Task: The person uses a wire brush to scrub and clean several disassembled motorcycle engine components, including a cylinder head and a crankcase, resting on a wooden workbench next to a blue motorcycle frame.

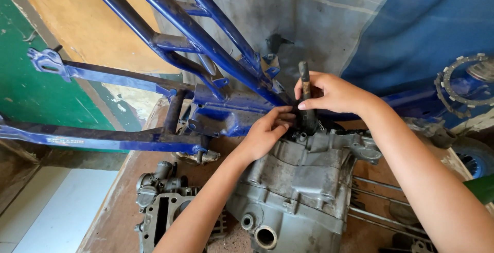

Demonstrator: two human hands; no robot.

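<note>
Engine crankcase (301,191), grey and grimy, is sitting just below our fingers, against the blue motorcycle frame (206,47). We are gripping a dark shaft (305,85) with our right hand (334,93), fingers clenched round it, while our left hand (265,132) is pinching at its base. Cylinder block (162,214) is lying apart, already off.

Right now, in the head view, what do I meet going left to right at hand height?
Blue frame bracket → dark rubber peg → left hand → dark rod gripped by right hand → toothed sprocket.
</note>
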